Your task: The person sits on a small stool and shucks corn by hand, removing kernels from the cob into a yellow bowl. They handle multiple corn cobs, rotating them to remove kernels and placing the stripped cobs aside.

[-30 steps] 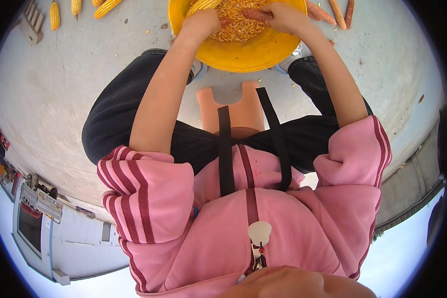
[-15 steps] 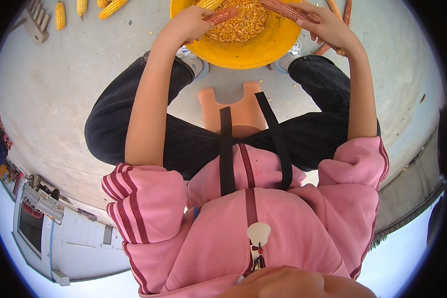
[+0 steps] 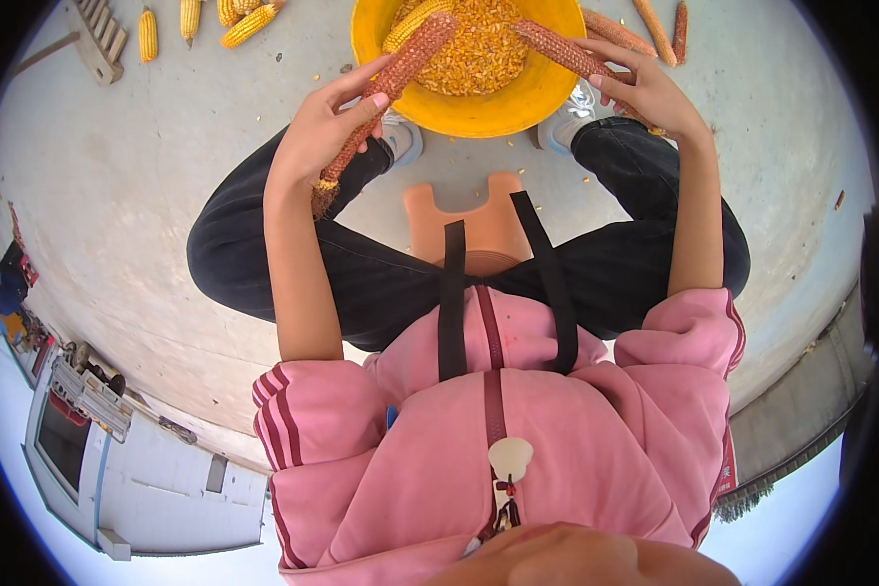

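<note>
My left hand (image 3: pixel 314 135) is closed round a stripped reddish corncob (image 3: pixel 412 61), its husky stem end pointing down toward my forearm and its tip reaching over the basin. Another bare red corncob (image 3: pixel 565 54) lies in my right hand (image 3: pixel 654 96), fingers wrapped about its lower part, its tip above the basin's right side. Between my feet stands the yellow basin (image 3: pixel 479 119), holding loose corn kernels (image 3: pixel 483 63). A yellow ear of corn (image 3: pixel 412 27) rests at the basin's left side, partly behind the left cob.
Several yellow ears of corn (image 3: pixel 147 37) lie on the concrete floor at the far left, near a slatted wooden piece (image 3: pixel 100 41). Bare cobs (image 3: pixel 620 34) lie right of the basin. An orange stool (image 3: pixel 459 225) is under me, and stray kernels dot the floor.
My left hand has drawn back from the basin toward me, bringing its cob into fuller view. The right hand keeps its cob and has shifted slightly downward. The whole view has moved a little.
</note>
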`<state>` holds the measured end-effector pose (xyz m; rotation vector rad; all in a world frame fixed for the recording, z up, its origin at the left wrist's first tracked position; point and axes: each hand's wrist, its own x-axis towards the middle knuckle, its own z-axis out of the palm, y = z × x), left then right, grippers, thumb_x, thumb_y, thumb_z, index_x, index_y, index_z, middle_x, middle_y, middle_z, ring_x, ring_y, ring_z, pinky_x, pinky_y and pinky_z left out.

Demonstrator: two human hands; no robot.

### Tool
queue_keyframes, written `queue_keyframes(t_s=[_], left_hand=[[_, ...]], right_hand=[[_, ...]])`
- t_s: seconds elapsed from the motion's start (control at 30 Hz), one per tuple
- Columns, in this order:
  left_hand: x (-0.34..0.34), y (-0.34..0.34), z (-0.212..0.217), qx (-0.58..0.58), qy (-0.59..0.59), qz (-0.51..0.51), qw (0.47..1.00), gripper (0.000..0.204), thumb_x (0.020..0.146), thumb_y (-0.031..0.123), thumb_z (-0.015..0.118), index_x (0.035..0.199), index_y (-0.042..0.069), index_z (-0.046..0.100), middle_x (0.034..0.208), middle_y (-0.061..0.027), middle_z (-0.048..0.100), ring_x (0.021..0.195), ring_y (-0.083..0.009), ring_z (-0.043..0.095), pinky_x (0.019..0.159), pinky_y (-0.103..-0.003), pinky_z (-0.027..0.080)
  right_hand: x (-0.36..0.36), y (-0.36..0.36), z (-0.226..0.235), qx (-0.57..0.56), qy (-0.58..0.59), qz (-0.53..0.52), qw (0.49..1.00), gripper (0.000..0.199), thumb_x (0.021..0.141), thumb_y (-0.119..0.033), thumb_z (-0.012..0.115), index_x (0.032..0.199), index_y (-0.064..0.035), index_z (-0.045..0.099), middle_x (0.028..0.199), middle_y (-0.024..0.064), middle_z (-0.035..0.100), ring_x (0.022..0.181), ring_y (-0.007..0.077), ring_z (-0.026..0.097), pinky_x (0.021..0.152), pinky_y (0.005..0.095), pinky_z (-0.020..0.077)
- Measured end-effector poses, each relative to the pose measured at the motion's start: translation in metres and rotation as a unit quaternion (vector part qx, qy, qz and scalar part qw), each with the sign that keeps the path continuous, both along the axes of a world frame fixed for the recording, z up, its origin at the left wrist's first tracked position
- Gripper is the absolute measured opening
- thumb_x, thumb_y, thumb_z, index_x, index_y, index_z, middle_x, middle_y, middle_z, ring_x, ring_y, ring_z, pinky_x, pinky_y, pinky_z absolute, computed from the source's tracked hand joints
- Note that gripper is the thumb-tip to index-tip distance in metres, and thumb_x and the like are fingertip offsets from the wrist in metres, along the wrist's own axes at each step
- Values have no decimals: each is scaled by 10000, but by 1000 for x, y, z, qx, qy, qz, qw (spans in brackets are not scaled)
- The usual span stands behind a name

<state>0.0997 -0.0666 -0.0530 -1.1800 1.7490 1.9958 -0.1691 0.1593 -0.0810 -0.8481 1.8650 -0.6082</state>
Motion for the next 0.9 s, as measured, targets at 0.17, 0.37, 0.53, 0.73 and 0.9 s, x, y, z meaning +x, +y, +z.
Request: queue_keyframes(t_s=[0.17, 0.37, 0.53, 0.73, 0.9], left_hand=[[-18, 0, -12, -118, -93, -139, 979, 408, 839, 193, 577, 1241, 143, 529, 894, -72, 622, 689, -127, 591, 583, -249, 487], [-80, 18, -87, -345, -191, -424, 815, 353, 793, 152, 520, 1139, 139, 590, 1030, -131, 631, 929, -307, 617, 776, -414, 495], [-89, 29, -116, -362, -234, -431, 793, 274, 808, 134, 519, 1056, 112, 633, 1039, -109, 635, 954, -273, 619, 755, -401, 498], [-90, 41, -133, -362, -223, -429, 797, 252, 818, 127, 526, 1038, 109, 649, 1079, -99, 623, 983, -254, 613, 749, -376, 503], [-93, 43, -138, -359, -244, -425, 795, 256, 826, 145, 520, 1047, 111, 645, 1098, -97, 615, 990, -250, 610, 756, -383, 501]], right_hand=[[7, -8, -42, -71, 218, 128, 965, 340, 798, -190, 597, 1138, -178, 607, 973, 94, 653, 796, 197, 647, 659, 330, 520], [57, -86, -68, 145, 352, 295, 877, 229, 749, -88, 549, 949, -103, 657, 906, 94, 660, 847, 281, 644, 690, 383, 525], [70, -92, -93, 205, 296, 258, 897, 187, 766, -97, 544, 912, -53, 651, 946, 125, 649, 877, 282, 640, 708, 389, 525], [76, -87, -102, 242, 292, 247, 892, 219, 831, -199, 508, 945, -133, 683, 1006, 92, 645, 957, 251, 616, 763, 370, 504], [77, -83, -113, 226, 307, 258, 888, 223, 818, -142, 501, 943, -98, 680, 1006, 100, 645, 942, 251, 624, 740, 367, 514]])
